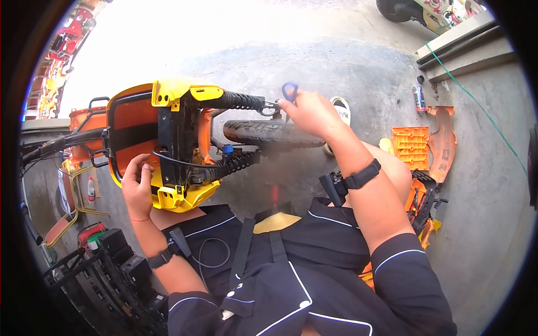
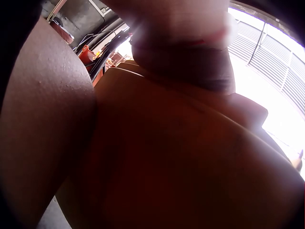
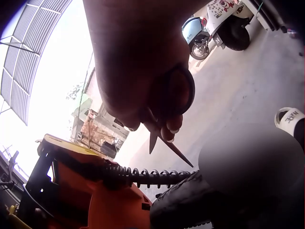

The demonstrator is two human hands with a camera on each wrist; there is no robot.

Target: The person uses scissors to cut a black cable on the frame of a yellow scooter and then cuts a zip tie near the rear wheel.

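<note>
My right hand (image 1: pixel 311 114) grips blue-handled scissors (image 1: pixel 290 91) beside the lower end of a black coil spring (image 1: pixel 241 101). In the right wrist view the scissors' blades (image 3: pixel 175 151) stand apart above the spring (image 3: pixel 157 178) and the tyre (image 3: pixel 178 198). My left hand (image 1: pixel 138 185) rests on the edge of the yellow body panel (image 1: pixel 190 197), fingers loosely bent. A black cable (image 1: pixel 188 163) runs across the frame near it. The left wrist view is dark, with the panel (image 2: pixel 157 143) filling much of it.
Orange plastic parts (image 1: pixel 411 147) and a spray can (image 1: pixel 418 99) lie or stand on the floor at the right. Black racks of parts (image 1: pixel 115 269) are at the lower left, a bottle (image 1: pixel 91 189) near them. A parked scooter (image 3: pixel 228 28) is in the background.
</note>
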